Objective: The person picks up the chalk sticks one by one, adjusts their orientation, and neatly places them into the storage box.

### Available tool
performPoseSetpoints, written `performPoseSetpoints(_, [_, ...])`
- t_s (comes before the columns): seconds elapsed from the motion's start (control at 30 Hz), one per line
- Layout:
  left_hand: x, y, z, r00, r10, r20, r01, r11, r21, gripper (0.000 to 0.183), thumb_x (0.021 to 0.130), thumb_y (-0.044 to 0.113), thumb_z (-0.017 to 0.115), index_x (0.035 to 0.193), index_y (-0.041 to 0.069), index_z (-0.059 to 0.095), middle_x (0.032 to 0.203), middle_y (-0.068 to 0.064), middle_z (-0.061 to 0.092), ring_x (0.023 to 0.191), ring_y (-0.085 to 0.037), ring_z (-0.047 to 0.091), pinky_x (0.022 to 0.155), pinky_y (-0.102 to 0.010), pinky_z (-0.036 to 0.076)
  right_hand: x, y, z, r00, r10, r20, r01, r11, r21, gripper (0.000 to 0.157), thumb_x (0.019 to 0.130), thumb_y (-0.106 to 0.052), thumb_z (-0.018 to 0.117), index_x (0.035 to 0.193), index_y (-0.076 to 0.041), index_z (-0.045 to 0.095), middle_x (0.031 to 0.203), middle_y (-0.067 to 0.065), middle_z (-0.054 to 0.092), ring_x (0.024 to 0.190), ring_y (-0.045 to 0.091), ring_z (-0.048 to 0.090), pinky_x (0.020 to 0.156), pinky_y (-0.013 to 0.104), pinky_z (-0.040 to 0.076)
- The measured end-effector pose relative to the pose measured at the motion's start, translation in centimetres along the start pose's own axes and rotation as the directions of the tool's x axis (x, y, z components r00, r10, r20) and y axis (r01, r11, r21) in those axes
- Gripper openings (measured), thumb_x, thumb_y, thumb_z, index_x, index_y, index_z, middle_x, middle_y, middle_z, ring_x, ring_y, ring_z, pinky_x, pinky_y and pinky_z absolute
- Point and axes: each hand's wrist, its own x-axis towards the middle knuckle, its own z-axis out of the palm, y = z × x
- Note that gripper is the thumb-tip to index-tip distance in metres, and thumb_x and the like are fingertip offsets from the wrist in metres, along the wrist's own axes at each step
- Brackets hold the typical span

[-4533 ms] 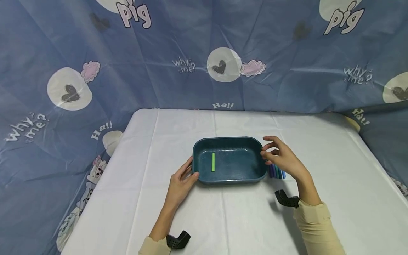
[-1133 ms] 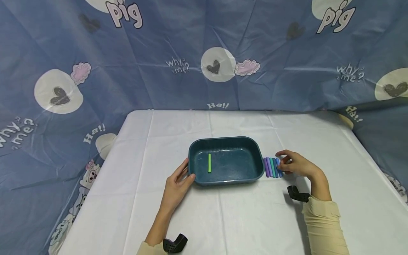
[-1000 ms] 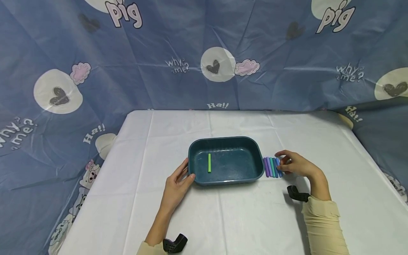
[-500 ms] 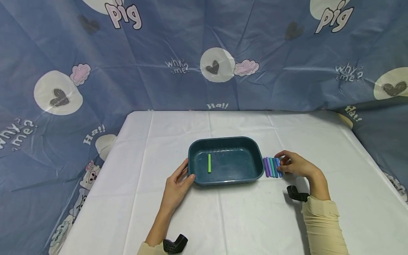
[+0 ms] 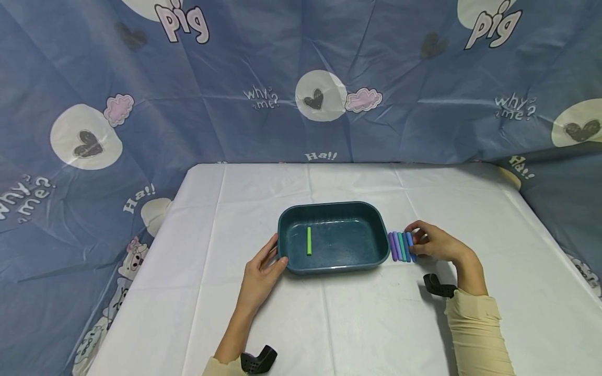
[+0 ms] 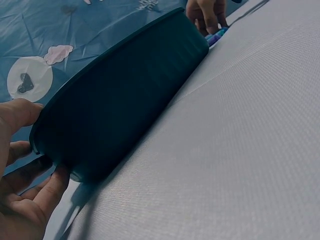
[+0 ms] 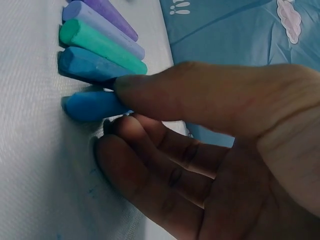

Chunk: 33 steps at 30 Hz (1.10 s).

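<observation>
A dark teal rectangular dish (image 5: 336,269) stands on the white cloth, with one green chalk stick (image 5: 309,241) inside at its left. My left hand (image 5: 257,279) grips the dish by its near left corner, thumb and fingers against the outer wall in the left wrist view. Right of the dish lies a row of chalk sticks: purple (image 7: 112,17), lavender (image 7: 102,30), green (image 7: 102,47) and darker blue (image 7: 90,65). At the row's right end my right hand (image 5: 437,244) pinches a bright blue chalk stick (image 7: 95,106), its thumb covering one end.
A white cloth (image 5: 362,324) covers the table. Behind it and to the left hangs a blue printed sheet (image 5: 226,125). Black wrist cameras (image 5: 258,360) sit near both cream sleeves (image 5: 477,329).
From over the dish's right edge, my right hand has come to the right and down onto the end blue chalk stick. Over the last second it barely moves. My left hand stays on the dish.
</observation>
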Motion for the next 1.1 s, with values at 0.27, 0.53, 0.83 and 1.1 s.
performPoseSetpoints(0.27, [0.05,0.13,0.02,1.000,-0.004,0.001,0.004,1.000,0.001,0.060,0.082,0.028,0.062,0.136,0.021,0.036,0.140,0.007,0.036,0.125,-0.016,0.041,0.091,-0.017,0.044,-0.01,0.10,-0.09,1.000,-0.014,0.014,0.013,0.999,0.033,0.043,0.080,-0.004,0.060,0.118,-0.002,0.040,0.098,0.020,0.048,0.077,0.020,0.052,0.063,0.027,0.049])
performPoseSetpoints(0.53, [0.11,0.11,-0.01,1.000,-0.004,-0.003,0.004,1.000,0.014,0.060,0.082,0.029,0.062,0.136,0.022,0.037,0.140,0.006,0.037,0.125,-0.017,0.042,0.091,-0.017,0.045,-0.09,0.11,-0.07,0.999,-0.017,0.036,0.012,0.988,0.151,0.044,0.081,-0.002,0.058,0.120,-0.002,0.037,0.101,0.022,0.045,0.079,0.021,0.055,0.065,0.031,0.054])
performPoseSetpoints(0.83, [0.02,0.07,0.00,1.000,-0.010,-0.007,0.010,1.000,0.018,0.060,0.081,0.030,0.063,0.135,0.023,0.037,0.139,0.008,0.037,0.124,-0.014,0.042,0.093,-0.019,0.044,0.10,0.26,0.13,1.000,-0.014,0.025,0.010,0.987,0.158,0.043,0.081,0.002,0.053,0.120,-0.004,0.037,0.100,0.021,0.045,0.074,0.019,0.055,0.061,0.031,0.053])
performPoseSetpoints(1.1, [-0.06,0.32,0.05,1.000,-0.012,0.002,0.012,1.000,-0.005,0.061,0.082,0.027,0.063,0.136,0.018,0.036,0.141,0.003,0.036,0.126,-0.018,0.041,0.094,-0.020,0.043,-0.09,0.34,-0.11,0.996,-0.070,-0.047,0.077,0.983,0.166,0.043,0.081,0.003,0.052,0.121,-0.004,0.037,0.099,0.020,0.042,0.071,0.020,0.054,0.057,0.033,0.051])
